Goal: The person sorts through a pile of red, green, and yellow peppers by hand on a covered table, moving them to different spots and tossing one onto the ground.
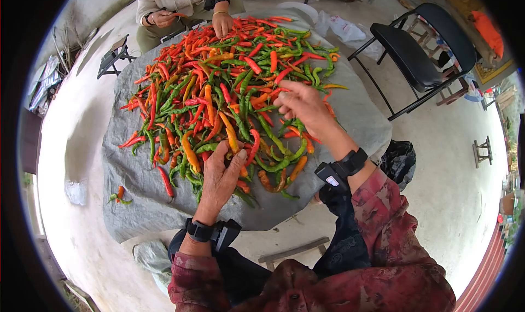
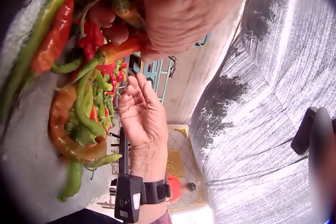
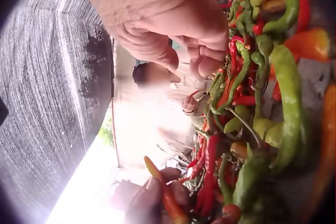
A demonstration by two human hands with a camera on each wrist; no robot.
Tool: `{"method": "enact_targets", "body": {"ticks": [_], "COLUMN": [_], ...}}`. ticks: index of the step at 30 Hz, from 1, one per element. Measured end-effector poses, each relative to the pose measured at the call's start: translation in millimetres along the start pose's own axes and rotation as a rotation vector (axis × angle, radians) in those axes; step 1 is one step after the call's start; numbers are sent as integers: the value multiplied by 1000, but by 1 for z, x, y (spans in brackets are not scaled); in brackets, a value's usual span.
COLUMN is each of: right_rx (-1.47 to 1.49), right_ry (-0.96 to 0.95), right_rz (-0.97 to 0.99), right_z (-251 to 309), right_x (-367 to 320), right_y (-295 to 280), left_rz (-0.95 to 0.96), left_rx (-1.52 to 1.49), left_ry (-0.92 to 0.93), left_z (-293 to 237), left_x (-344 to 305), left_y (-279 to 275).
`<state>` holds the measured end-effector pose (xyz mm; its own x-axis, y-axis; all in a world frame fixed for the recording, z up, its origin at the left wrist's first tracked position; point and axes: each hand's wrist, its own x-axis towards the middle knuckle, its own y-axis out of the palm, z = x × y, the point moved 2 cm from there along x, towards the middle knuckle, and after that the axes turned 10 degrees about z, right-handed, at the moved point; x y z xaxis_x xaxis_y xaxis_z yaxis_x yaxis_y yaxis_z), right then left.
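A broad heap of red, green and orange chili peppers covers a grey cloth. At the heap's near edge my left hand grips an orange pepper between thumb and fingers. Close up in the left wrist view, that hand has an orange-red pepper and another pepper's stem end at its fingers. My right hand hovers over the heap's right side, fingers loosely bent. Its palm shows nothing held. The right wrist view shows its thumb apart from the fingers.
Across the table, another person's hands are at the heap, one holding a red pepper. A black folding chair stands at the right, a small stool beyond it. Two pepper pieces lie apart on the left.
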<state>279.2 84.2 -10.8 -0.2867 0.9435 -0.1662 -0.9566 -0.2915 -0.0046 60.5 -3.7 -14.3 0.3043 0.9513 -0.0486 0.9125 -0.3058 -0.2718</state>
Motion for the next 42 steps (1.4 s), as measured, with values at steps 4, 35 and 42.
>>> {"method": "enact_targets", "body": {"ticks": [4, 35, 42], "right_rx": [-624, -1225, -522], "right_ry": [-232, -577, -507], "right_rz": [134, -103, -168], "right_z": [4, -14, 15], "right_x": [5, 53, 37], "right_y": [35, 115, 60], "left_rz": [-18, -134, -147], "left_rx": [-36, -114, -97], "left_ry": [-45, 66, 77], "left_z": [-8, 0, -5], "left_x": [0, -18, -21], "left_y": [0, -28, -38]}}
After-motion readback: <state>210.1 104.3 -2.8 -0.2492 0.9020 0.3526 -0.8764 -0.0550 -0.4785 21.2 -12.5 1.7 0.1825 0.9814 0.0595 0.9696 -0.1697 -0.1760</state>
